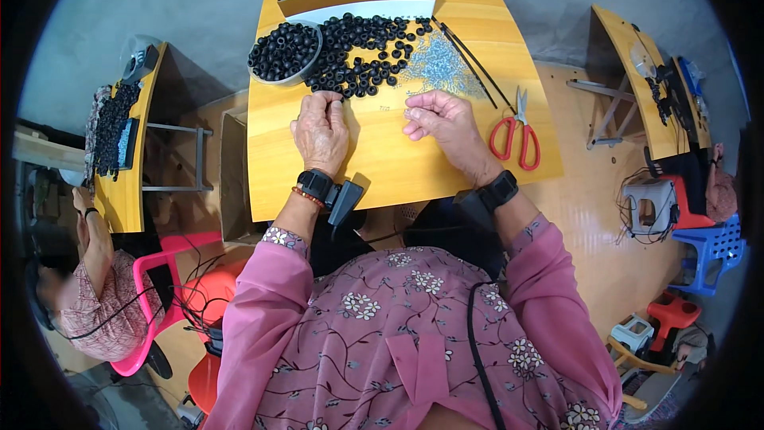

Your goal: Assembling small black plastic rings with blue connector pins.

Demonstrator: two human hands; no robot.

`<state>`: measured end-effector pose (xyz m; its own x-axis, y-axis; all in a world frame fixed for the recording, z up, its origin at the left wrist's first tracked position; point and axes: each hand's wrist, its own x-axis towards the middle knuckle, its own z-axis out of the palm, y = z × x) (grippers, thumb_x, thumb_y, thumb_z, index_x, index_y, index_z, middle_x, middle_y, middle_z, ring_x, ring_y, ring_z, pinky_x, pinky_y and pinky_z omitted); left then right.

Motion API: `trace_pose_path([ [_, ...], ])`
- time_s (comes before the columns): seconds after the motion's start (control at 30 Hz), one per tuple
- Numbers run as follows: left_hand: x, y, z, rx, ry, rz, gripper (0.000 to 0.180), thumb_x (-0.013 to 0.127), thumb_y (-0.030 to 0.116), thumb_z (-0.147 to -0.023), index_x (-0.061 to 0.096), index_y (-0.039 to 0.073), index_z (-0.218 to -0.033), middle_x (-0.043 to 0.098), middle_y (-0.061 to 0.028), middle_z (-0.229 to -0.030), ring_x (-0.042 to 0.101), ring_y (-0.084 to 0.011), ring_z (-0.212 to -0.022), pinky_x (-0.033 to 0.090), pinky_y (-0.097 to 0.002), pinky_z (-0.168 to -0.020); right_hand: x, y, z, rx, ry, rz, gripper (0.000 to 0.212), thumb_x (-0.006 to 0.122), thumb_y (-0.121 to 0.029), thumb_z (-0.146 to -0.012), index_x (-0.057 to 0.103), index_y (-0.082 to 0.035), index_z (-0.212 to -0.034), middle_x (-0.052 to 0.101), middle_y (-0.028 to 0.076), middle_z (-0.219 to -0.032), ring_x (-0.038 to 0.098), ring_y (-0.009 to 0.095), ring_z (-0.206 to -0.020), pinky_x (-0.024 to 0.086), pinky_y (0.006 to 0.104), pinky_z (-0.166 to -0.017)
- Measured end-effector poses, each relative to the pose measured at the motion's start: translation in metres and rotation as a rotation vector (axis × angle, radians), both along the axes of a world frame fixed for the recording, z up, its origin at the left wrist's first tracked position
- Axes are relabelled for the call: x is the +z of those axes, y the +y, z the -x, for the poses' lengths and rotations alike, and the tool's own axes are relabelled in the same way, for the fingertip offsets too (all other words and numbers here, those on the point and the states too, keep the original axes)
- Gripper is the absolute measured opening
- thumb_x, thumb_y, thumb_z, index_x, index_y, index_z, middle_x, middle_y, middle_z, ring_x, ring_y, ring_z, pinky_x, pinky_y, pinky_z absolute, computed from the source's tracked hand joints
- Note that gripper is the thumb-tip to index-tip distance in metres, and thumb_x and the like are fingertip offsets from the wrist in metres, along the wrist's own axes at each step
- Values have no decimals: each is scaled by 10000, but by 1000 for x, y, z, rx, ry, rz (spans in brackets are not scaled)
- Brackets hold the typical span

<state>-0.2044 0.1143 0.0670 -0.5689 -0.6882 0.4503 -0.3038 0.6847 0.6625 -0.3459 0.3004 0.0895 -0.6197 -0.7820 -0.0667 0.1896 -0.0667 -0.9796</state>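
My left hand (321, 134) rests at the near edge of a spread of black beads (368, 60). Its fingers are curled together at the tips, and whatever they grip is hidden. Across a small gap, my right hand (447, 129) has thumb and fingertips pinched over the table; anything between them is too small to make out. Just beyond it lies a scatter of tiny pale-blue beads (444, 65). A clear round tub (315, 64), heaped with black beads, stands beyond my left hand. Red-handled scissors (515, 134) lie right of my right hand, blades pointing away.
An open cardboard box (362, 1) of black beads stands at the far edge of the yellow wooden table (382, 183). Two thin black sticks (476, 62) lie beside the pale-blue beads. Other people sit at tables on the left and right. Plastic stools (708, 255) stand at right.
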Motion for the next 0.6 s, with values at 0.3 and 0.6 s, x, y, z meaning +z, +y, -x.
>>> trace_pose_path([
  [0.3, 13, 5, -1, 52, -80, -78, 109, 638, 187, -973, 616, 81, -969, 697, -143, -825, 656, -348, -720, 495, -441, -697, 5, -10, -9, 50, -84, -41, 177, 619, -129, -1015, 633, 32, -1087, 695, 95, -919, 695, 155, -729, 576, 265, -652],
  [0.6, 2, -3, -4, -72, 47, -41, 52, 631, 115, -933, 674, 106, -962, 691, -41, -886, 645, -244, -742, 383, -373, -775, 6, -29, -12, 42, -86, -56, 200, 614, -149, -1018, 643, 42, -1071, 689, 109, -900, 697, 157, -713, 580, 265, -639],
])
